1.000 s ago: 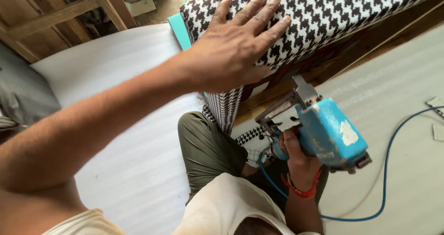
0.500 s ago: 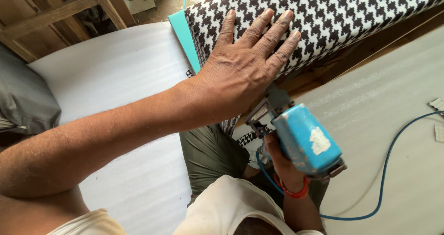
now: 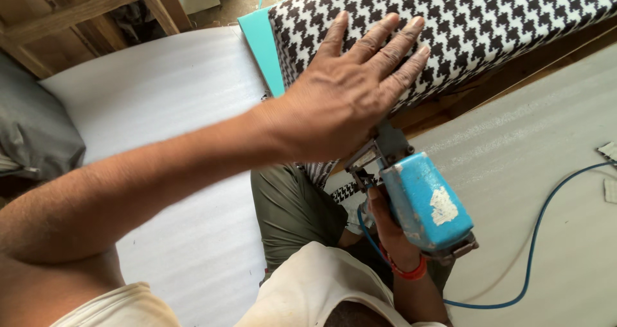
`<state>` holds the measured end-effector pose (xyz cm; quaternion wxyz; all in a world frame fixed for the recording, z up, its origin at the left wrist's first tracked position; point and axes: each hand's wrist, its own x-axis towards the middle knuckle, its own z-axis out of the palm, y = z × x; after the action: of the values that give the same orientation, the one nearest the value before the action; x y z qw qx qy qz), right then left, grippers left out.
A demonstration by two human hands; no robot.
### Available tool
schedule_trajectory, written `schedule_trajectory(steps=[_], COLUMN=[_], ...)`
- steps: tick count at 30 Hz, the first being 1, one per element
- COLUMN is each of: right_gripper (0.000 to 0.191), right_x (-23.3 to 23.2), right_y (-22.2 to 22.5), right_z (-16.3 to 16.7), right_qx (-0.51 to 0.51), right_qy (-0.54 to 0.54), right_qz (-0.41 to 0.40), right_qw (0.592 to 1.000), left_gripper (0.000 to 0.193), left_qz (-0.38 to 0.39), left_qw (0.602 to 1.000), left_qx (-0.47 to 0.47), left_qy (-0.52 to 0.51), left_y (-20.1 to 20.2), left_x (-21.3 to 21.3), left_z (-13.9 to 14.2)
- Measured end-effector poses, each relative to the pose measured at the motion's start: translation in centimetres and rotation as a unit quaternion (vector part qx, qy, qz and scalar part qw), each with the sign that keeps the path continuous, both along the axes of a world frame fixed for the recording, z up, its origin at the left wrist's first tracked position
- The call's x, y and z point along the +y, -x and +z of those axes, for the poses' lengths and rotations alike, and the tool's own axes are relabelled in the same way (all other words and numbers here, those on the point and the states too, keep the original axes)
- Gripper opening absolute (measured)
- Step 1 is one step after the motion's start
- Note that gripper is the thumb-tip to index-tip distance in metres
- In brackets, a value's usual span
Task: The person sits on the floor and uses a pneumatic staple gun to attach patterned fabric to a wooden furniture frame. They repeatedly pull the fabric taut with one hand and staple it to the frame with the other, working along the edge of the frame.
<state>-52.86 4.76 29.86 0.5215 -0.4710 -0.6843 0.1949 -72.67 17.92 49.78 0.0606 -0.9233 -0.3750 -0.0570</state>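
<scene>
Right hand [image 3: 385, 227] grip closed around blue staple gun [image 3: 424, 201], nose up against cushion's lower edge, blue hose [image 3: 540, 243] trailing right over white foam sheet [image 3: 167, 108], left hand [image 3: 350, 95] grip open, flat on houndstooth cushion [image 3: 488, 18], wooden frame [image 3: 83, 9] beyond

Soft, even daylight, faint shadows, no glare; sharp centre, slight wide-angle stretch at edges.
</scene>
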Motion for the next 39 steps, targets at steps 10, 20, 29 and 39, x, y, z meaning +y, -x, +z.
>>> schedule_trajectory(steps=[10,20,29,39], right_gripper=[0.011,0.020,0.009,0.021], right_x=[-1.6,-1.5,-1.9,-1.8], right_y=[-0.5,-2.6,-0.7,-5.1], right_z=[0.6,0.3,1.3,-0.8], right_qx=[0.239,-0.422,0.204,-0.170], right_qy=[0.128,-0.178,0.088,0.112], right_qz=[0.068,-0.084,0.069,-0.052], right_qw=[0.960,0.885,0.972,0.978], left_gripper=[0.057,0.077,0.078,0.074], left_qz=[-0.093,-0.064,-0.060,-0.050], left_qw=[0.977,0.985,0.991,0.990], left_qx=[-0.178,-0.159,-0.118,-0.121], left_qy=[0.067,0.022,-0.036,-0.052], left_y=[4.4,3.2,3.1,4.5], left_x=[1.5,-0.1,-1.0,-2.1], left_z=[-2.9,-2.8,-3.0,-3.0])
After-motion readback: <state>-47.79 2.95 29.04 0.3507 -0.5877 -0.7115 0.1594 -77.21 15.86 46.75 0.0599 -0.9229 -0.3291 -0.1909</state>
